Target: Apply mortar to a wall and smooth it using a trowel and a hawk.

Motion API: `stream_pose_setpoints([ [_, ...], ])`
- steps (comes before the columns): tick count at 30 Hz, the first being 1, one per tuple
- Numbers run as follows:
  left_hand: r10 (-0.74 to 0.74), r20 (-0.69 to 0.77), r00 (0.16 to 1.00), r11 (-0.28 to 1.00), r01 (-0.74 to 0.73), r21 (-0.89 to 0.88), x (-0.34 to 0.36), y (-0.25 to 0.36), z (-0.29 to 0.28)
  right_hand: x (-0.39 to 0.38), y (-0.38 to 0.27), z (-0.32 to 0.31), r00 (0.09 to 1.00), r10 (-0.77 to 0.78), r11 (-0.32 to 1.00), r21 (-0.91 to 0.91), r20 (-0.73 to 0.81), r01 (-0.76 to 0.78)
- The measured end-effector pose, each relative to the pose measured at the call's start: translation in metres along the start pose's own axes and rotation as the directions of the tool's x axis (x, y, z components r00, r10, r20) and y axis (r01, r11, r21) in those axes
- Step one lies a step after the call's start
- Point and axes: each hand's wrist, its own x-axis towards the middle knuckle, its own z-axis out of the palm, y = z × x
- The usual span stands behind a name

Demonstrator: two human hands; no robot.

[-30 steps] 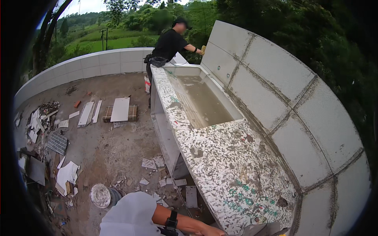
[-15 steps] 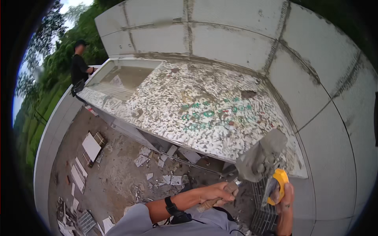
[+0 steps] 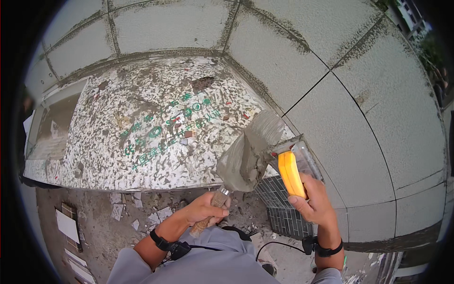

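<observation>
Left hand (image 3: 206, 211): clenched round wooden handle of trowel (image 3: 246, 158), blade raised, coated in wet grey mortar, tip near slab edge. Right hand (image 3: 316, 201): grasping yellow-handled float (image 3: 292, 171), handle upright, clear plate behind it, just beside trowel blade. Black wristbands on both forearms. Beyond hands: speckled mosaic slab (image 3: 142, 132), green markings at centre, dark chip near far edge. Grey tiled wall (image 3: 359, 118) curving right. Below slab: dirt floor (image 3: 99, 236), broken tile pieces, stacked white tiles (image 3: 66, 226) at left.
</observation>
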Motion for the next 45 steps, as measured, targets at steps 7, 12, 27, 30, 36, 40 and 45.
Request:
stream_pose_setpoints([
  [7,-0.046,0.104,0.993,0.968,0.019,0.252,0.011,0.017,-0.045,0.051,0.002,0.006,0.97,0.209,0.963,-0.2,0.128,-0.181],
  [12,-0.091,0.004,0.996,0.925,0.083,0.371,0.009,0.036,-0.062,0.087,0.018,0.013,0.967,0.255,0.929,-0.278,0.008,-0.243],
  [27,0.005,-0.465,0.885,1.0,0.006,0.022,-0.042,0.038,-0.074,0.266,0.25,0.115,0.824,0.416,0.611,-0.553,-0.384,-0.566],
  [30,-0.019,-0.521,0.853,1.0,0.019,-0.006,-0.053,0.033,-0.068,0.26,0.255,0.113,0.846,0.372,0.624,-0.571,-0.382,-0.533],
  [36,0.056,-0.445,0.894,0.996,-0.02,0.086,-0.039,0.046,-0.058,0.191,0.27,0.083,0.831,0.474,0.6,-0.583,-0.293,-0.548],
  [40,0.126,-0.378,0.917,0.985,-0.071,0.157,-0.025,0.047,-0.049,0.132,0.281,0.063,0.845,0.46,0.606,-0.599,-0.273,-0.523],
  [45,0.112,-0.357,0.927,0.985,-0.057,0.162,-0.012,0.044,-0.041,0.086,0.28,0.045,0.839,0.494,0.604,-0.603,-0.229,-0.521],
])
